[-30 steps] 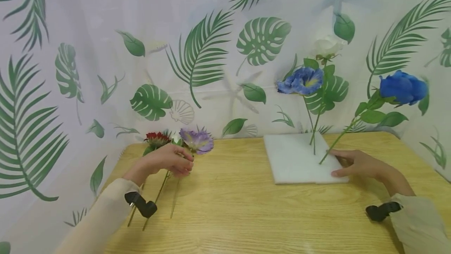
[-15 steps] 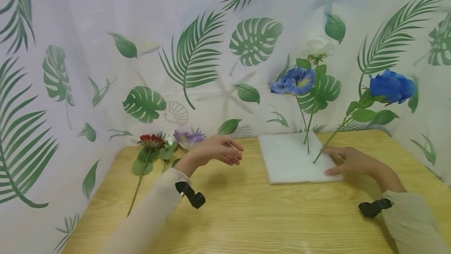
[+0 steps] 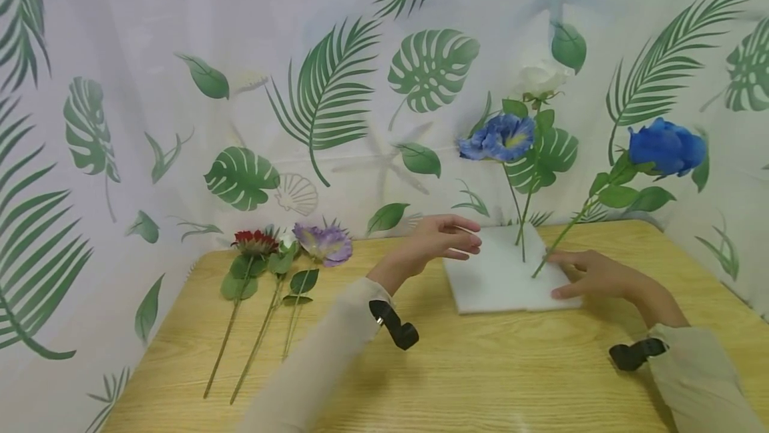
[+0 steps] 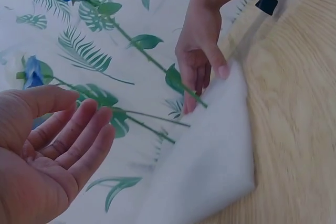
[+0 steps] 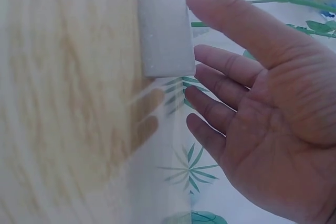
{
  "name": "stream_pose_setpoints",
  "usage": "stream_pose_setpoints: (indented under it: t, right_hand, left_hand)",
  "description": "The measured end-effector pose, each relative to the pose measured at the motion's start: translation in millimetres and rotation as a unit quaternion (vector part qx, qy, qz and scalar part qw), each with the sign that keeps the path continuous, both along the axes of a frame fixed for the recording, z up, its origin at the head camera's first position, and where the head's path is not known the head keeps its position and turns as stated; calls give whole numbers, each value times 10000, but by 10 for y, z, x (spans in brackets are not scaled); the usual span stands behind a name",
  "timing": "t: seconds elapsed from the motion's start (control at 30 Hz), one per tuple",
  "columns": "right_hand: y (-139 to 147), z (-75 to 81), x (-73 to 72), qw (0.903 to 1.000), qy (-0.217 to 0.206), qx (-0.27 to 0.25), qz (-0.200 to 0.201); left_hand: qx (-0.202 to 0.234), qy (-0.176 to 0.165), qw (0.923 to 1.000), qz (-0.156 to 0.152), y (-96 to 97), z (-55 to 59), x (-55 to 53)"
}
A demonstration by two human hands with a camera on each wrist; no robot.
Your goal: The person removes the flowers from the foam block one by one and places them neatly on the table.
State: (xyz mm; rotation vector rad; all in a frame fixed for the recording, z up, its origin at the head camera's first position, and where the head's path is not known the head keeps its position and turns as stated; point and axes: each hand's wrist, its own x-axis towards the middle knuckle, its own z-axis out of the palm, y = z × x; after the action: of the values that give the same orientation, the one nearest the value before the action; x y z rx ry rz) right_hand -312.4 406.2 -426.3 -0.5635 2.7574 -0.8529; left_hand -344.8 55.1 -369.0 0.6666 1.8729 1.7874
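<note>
The wooden table [image 3: 492, 373] is bearing the white foam board [image 3: 489, 283], which could be sliding if a careless nudge is catching its side. The board is lying between the hands: the left hand [image 3: 435, 243], loosely spread, is hovering empty by its far left corner; the right hand [image 3: 601, 279], also spread, is steadying its right edge. The blue rose [image 3: 667, 146] is leaning rightward, its heavy head possibly risking loosening the stem.

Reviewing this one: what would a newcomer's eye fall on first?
Probably the large, bright blue, many-petalled flower leaning out at right from a flat white foam-like slab. Next, perhaps, the bare right hand touching the slab's right edge and the bare left hand near its left side. A ruffled purple flower lies further left.
</note>
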Motion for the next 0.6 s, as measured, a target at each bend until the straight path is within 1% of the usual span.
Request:
stream_pose_setpoints:
  t: [0.13,0.27,0.33,0.47,0.6]
  right_hand:
    - [1,-8,17,9999,-93,-49,-55]
    - [3,-25,25,9999,-88,-77,-64]
    - [2,-33,25,9999,-75,-74,-71]
    - [2,-37,17,9999,7,-127,43]
    - [14,-22,5,9998,34,-179,59]
  left_hand:
    - [236,24,9997,39,218,-50,17]
    - [387,18,9992,59,426,-132,30]
    - [404,-2,9992,59,514,-175,36]
    - [398,41,9992,28,667,-252,35]
    - [312,93,9995,-3,809,-312,28]
